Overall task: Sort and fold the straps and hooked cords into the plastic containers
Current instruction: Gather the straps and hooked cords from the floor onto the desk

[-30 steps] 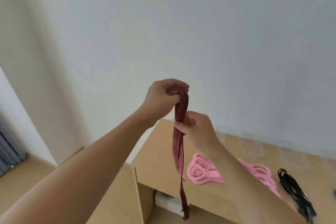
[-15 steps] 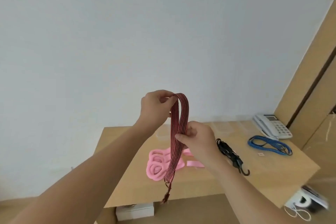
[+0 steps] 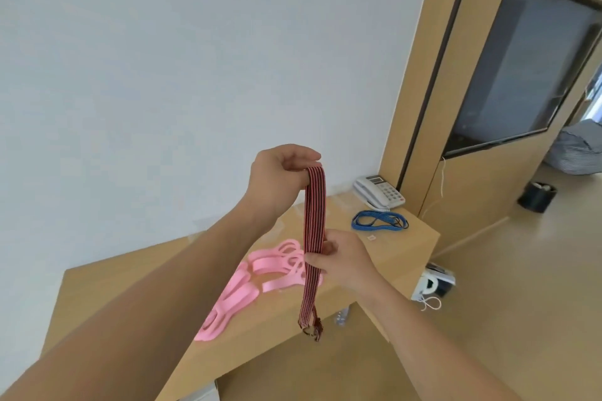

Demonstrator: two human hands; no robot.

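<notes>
Both hands are busy with the same red-and-black striped strap (image 3: 314, 238), held up in the air over the wooden table (image 3: 404, 251). The left hand (image 3: 280, 179) is sitting higher, fingers curled over with the thumb on top, pinching the folded top of the strap so the loop is hanging off its fingers. The right hand (image 3: 342, 257) is lower down, thumb and fingers closing around the doubled strap about halfway along, so both layers are being squeezed together there. Below the right hand the rest of the strap is dangling straight down past the table's front edge, and the two ends with their small metal hooks (image 3: 312, 330) are hanging loose side by side at the bottom. On the table just behind the hands a pile of pink straps (image 3: 241, 290) is lying in loops, partly hidden by the left forearm. Further back and to the right, well apart from the hands, a coiled blue cord (image 3: 379, 221) is lying flat, with a white desk phone (image 3: 378, 190) just behind it against the wall. I can't make out any plastic containers clearly from this angle.
</notes>
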